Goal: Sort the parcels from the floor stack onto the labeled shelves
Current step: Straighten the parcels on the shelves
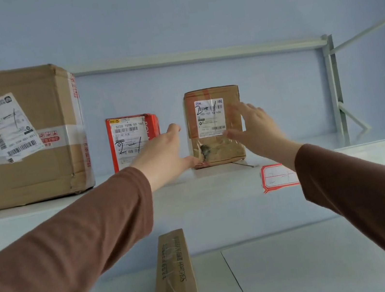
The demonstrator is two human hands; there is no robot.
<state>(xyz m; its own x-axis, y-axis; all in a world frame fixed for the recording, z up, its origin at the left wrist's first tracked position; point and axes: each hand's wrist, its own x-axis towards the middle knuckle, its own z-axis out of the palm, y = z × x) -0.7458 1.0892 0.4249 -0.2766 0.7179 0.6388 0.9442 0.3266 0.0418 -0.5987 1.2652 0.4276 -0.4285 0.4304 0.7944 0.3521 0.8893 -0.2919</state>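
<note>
hands flank the upright brown parcel on the shelf, left grip and right grip both spread apart.

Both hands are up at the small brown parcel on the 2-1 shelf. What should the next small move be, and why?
Probably draw both hands back. The brown parcel stands upright on the shelf, marked 2-1 like the shelf tag, and the left hand and right hand look open beside it, not gripping.
</note>
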